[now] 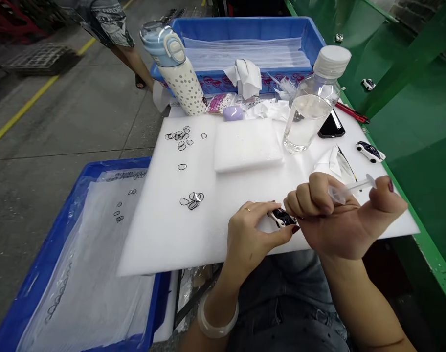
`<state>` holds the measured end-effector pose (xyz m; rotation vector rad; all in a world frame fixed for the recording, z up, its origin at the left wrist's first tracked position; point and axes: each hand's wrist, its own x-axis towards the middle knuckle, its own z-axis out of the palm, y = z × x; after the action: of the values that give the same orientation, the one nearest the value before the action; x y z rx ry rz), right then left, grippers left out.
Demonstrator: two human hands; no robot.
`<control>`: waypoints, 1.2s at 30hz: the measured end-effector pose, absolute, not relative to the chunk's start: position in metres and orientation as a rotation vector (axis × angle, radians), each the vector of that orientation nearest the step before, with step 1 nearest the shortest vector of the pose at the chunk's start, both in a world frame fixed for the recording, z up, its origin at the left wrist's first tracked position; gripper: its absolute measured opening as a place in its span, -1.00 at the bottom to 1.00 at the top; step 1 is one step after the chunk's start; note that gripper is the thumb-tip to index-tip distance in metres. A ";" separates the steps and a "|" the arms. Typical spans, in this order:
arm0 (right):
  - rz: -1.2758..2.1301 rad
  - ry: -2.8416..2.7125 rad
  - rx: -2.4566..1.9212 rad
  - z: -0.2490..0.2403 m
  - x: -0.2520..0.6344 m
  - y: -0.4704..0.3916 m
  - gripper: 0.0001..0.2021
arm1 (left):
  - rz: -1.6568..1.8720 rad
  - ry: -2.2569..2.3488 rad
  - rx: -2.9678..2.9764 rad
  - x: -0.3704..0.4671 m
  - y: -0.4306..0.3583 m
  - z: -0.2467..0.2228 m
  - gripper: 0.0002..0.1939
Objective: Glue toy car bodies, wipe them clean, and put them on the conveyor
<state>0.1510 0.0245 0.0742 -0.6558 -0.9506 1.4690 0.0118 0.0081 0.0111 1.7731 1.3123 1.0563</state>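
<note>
My left hand (250, 239) pinches a small white and black toy car (281, 218) between thumb and fingers, just over the front of the white foam board (164, 239). Beside it, my right hand (340, 215) is closed around a clear plastic syringe (355, 187), with the thumb at the plunger end. The syringe's tip is hidden behind the fingers, close to the car. Thin black rings (193, 199) lie in loose groups on the board to the left. A second toy car (370, 152) rests near the board's right edge.
A white foam block (248, 145) lies mid-board. Behind it stand a water bottle (309, 107), a dotted flask (182, 80), a phone (332, 125) and a blue bin (245, 29). Another blue tray (79, 190) is at lower left. More toy cars (368, 84) sit on the green surface. A person's leg (131, 61) shows behind.
</note>
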 end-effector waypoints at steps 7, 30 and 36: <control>1.506 -0.964 -0.638 0.071 0.148 0.028 -0.42 | 1.073 1.308 1.787 0.012 0.008 0.012 -0.79; 1.343 -0.959 -0.758 0.073 0.140 0.024 -0.39 | 1.095 1.303 1.821 0.013 0.008 0.011 -0.71; 1.364 -1.006 -0.818 0.079 0.141 0.015 -0.42 | 1.081 1.319 1.829 0.013 0.008 0.012 -0.74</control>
<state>0.1413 0.0145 0.0786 -0.8177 -1.0064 1.3638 0.0132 0.0085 0.0124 1.8294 1.3193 1.0810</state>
